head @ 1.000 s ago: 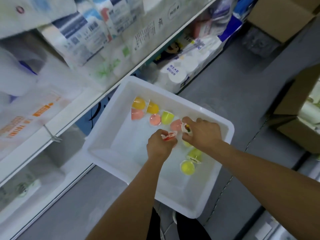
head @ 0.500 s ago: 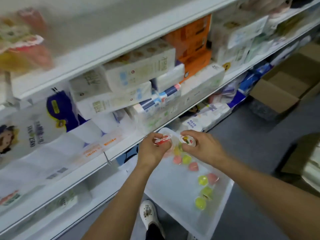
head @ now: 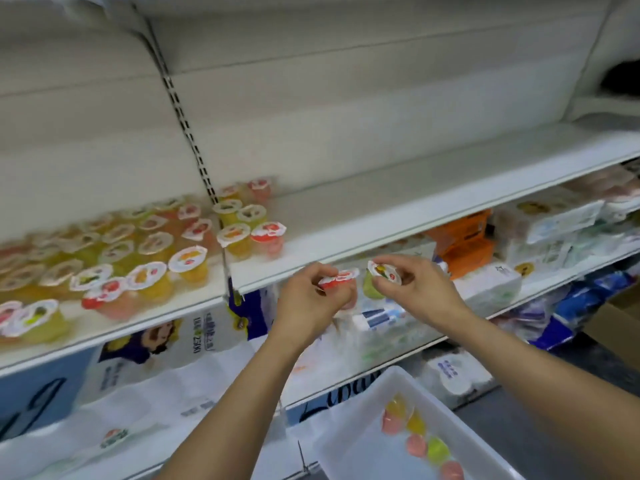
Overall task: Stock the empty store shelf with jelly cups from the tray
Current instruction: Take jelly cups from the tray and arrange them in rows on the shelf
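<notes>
Both hands level with the shelf (head: 398,216) lip: left hand (head: 311,299) pinches red-lidded cup (head: 338,279), right hand (head: 419,289) pinches green cup (head: 381,277); bare shelf lies directly ahead, right grip nearer the empty stretch.

1. Tissue pack (head: 194,344), under the shelf of jelly cups: vertical digits, "230" at best guess; the characters beside them are too blurred to read.
2. Shelf-front banner (head: 332,407), above the tray: large dark script strokes, illegible.
3. Jelly cup lids (head: 188,258): fruit pictures only; print too small to read.
4. Other packs: print blurred, nothing legible.
</notes>
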The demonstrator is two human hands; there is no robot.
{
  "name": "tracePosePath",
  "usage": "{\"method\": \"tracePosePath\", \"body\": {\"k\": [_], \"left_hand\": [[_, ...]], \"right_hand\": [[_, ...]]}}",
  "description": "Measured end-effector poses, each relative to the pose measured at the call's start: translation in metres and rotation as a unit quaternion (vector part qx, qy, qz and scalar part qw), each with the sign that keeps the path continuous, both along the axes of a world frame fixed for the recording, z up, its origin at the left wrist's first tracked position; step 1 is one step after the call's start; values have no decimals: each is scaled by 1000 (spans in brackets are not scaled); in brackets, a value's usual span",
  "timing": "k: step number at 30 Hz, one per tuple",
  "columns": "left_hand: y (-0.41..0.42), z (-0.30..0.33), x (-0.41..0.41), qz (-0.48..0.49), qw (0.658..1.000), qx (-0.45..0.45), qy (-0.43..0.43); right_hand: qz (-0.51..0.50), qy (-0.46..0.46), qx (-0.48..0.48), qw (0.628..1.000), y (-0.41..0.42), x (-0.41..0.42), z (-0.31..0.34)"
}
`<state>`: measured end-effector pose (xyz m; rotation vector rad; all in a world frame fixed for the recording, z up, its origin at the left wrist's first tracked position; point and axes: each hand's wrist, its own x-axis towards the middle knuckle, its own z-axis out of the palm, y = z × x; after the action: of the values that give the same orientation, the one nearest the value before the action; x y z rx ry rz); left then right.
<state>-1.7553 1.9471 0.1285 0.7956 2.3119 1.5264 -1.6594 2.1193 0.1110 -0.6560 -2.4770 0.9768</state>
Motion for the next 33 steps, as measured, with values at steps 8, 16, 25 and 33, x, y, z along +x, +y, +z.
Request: {"method": "tracePosePath", "body": {"k": [8,16,25,33], "left_hand": [[-34,59,-66,66,995,28,64],[-61,84,-135,114,989,19,88],[-74,88,-190,161,984,20,74],[-69,91,-204,157,986,8,52]], "right_hand": [[28,-2,58,998,-14,-98,52],[58,-99,103,988,-11,-197,57],[92,-76,18,993,-6,-281,56],[72,-56,78,993,-9,-280,61]]}}
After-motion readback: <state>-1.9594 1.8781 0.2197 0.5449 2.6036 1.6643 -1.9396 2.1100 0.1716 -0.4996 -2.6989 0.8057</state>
